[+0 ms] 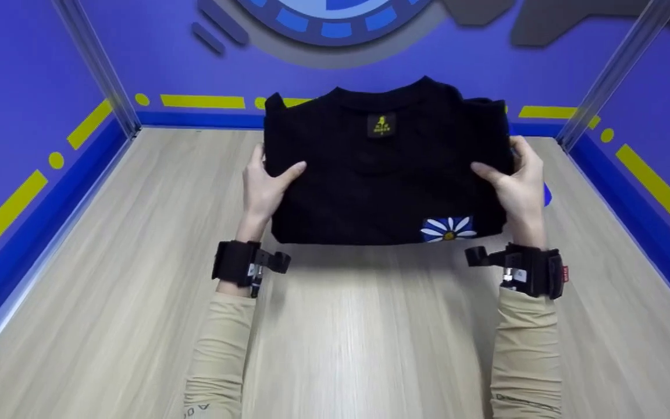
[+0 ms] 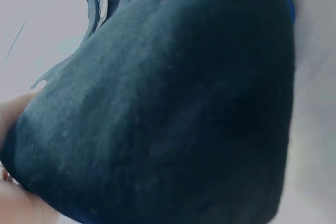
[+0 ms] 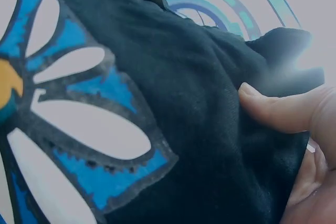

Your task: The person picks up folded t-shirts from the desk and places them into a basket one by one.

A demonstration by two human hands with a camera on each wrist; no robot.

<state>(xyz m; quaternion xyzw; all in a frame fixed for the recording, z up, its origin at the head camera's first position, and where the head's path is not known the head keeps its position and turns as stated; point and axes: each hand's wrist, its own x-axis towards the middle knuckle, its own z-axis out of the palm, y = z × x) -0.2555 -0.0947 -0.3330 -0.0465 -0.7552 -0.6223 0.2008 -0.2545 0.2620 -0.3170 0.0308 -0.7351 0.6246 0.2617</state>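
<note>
Both hands hold a folded black T-shirt (image 1: pixel 364 180) up by its two sides, neckline toward the back wall. Its collar shows a small dark label with yellow print, and a white daisy print on blue (image 1: pixel 448 228) sits at the lower right. My left hand (image 1: pixel 265 189) grips the left side, thumb on the front and fingers behind the cloth. The right hand (image 1: pixel 518 189) pinches the opposite side the same way; in the right wrist view its thumb (image 3: pixel 278 107) presses into the fabric near the daisy. The fingers behind the shirt are mostly hidden.
Below lies a light wood-grain table (image 1: pixel 346 337). Blue panels with yellow dashes (image 1: pixel 202 101) wall it at the back and both sides, with metal posts (image 1: pixel 620 70) in the corners. A bit of a blue thing (image 1: pixel 547 195) peeks out behind the right hand.
</note>
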